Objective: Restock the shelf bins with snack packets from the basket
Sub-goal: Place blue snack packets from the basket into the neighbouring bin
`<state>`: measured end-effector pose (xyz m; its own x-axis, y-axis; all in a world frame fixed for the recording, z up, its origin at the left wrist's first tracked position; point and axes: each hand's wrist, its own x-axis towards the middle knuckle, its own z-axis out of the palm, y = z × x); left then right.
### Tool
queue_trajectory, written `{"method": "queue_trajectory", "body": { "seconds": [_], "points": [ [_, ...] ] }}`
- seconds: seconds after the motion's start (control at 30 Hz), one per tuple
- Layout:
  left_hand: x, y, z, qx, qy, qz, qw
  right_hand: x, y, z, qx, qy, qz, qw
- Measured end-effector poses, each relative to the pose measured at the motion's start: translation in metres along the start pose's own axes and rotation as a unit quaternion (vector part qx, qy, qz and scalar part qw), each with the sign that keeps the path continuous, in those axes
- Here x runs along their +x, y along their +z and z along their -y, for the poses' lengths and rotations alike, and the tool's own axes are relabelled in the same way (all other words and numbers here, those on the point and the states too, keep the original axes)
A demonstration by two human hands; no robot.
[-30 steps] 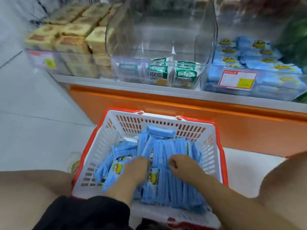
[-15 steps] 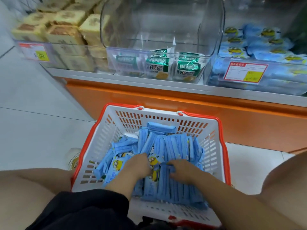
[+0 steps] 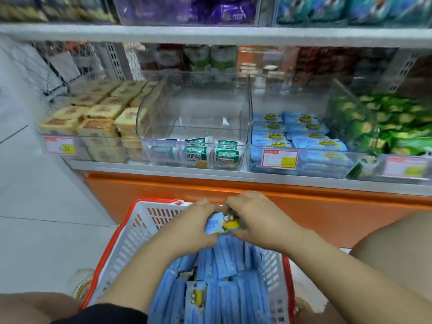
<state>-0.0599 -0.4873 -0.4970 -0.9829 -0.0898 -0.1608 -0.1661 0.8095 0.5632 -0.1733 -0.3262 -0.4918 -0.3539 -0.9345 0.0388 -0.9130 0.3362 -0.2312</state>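
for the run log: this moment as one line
left hand: grips blue packets | right hand: grips them | basket: stocked | matching bin: part full

White slotted plastic basket (image 3: 131, 235) with a red-orange rim, pale blue snack packets (image 3: 219, 270) printed with a yellow goggle-eyed cartoon figure, glossy orange shelf base (image 3: 327, 213), green-and-white sachets (image 3: 225, 156) in a clear bin (image 3: 248, 108), tan-topped cream square cakes (image 3: 98, 127), mottled green bags (image 3: 383, 127), purple bags (image 3: 210, 8) above

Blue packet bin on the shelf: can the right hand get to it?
Probably yes. The bin is open on top, up ahead of the right hand gripping packets, with nothing between them.
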Motion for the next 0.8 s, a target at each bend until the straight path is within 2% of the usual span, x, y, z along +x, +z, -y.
{"method": "queue_trajectory", "body": {
  "seconds": [0.27, 0.37, 0.5, 0.57, 0.67, 0.8],
  "points": [
    [0.034, -0.067, -0.066, 0.054, 0.138, -0.121, 0.982, -0.013, -0.099, -0.024, 0.057, 0.002, -0.105, 0.993],
    [0.057, -0.081, -0.084, 0.076, 0.166, -0.184, 0.966, -0.015, -0.126, -0.046, 0.033, 0.027, -0.156, 0.987],
    [0.083, -0.085, -0.098, 0.019, 0.166, -0.278, 0.946, -0.008, -0.15, -0.097, -0.003, 0.092, -0.19, 0.977],
    [0.097, -0.081, -0.096, -0.002, 0.121, -0.273, 0.954, 0.0, -0.155, -0.123, -0.022, 0.138, -0.169, 0.976],
    [0.113, -0.068, -0.091, 0.03, 0.074, -0.223, 0.972, 0.019, -0.154, -0.148, -0.053, 0.187, -0.109, 0.975],
    [0.12, -0.052, -0.087, 0.052, 0.067, -0.218, 0.972, 0.048, -0.136, -0.161, -0.034, 0.187, -0.053, 0.98]
  ]
}}
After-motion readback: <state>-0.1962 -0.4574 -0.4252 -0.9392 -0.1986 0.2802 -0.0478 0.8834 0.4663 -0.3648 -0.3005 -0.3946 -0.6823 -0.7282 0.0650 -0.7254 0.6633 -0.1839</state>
